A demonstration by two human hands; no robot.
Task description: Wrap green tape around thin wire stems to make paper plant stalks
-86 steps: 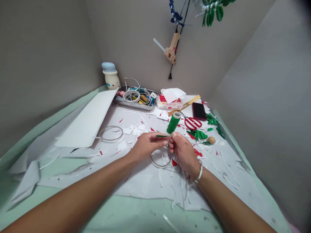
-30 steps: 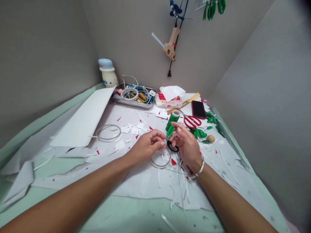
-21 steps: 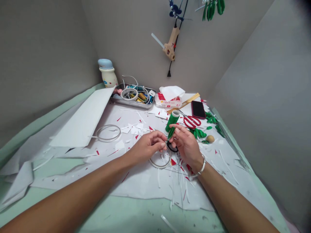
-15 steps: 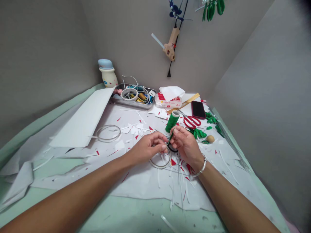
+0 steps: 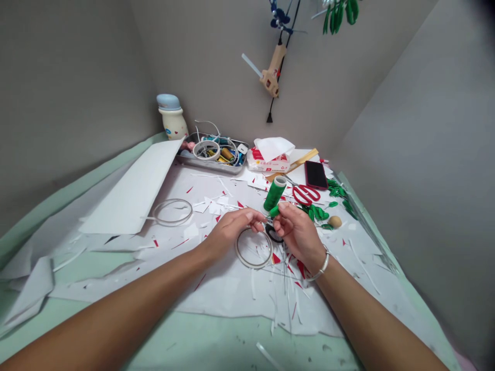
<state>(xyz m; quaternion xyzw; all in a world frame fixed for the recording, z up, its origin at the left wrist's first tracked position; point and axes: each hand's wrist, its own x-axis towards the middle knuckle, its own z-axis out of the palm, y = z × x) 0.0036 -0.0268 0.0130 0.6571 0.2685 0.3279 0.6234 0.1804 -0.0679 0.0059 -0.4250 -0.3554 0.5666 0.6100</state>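
Observation:
Between the thumb and fingers of my right hand [image 5: 297, 231] is a small shiny green leaf [image 5: 274, 212], pointing up and to the left. My left hand [image 5: 235, 231] is closed in a pinch close to the leaf's lower end; whatever its fingertips hold is too fine to make out. Just behind the leaf stands a spool of green thread [image 5: 275, 194], slightly tilted. A pale ring-shaped coil [image 5: 238, 253] lies on the paper below my left fingers. Beside it, a black loop [image 5: 273, 235] shows partly under my hands. More green leaves [image 5: 317, 212] lie right of my right hand.
Red-handled scissors [image 5: 306, 195], a phone [image 5: 316, 175] and a tissue pack [image 5: 268, 159] lie behind. A metal tray [image 5: 211, 166] holds thread spools and tape. At left are a white board [image 5: 131, 190] and another coil [image 5: 172, 212]. A glue gun [image 5: 272, 72] hangs on the wall.
The green leaf has turned in my right fingers, showing its broad bright side now. My left hand has rolled over, its fingers shifting slightly up from the pale coil.

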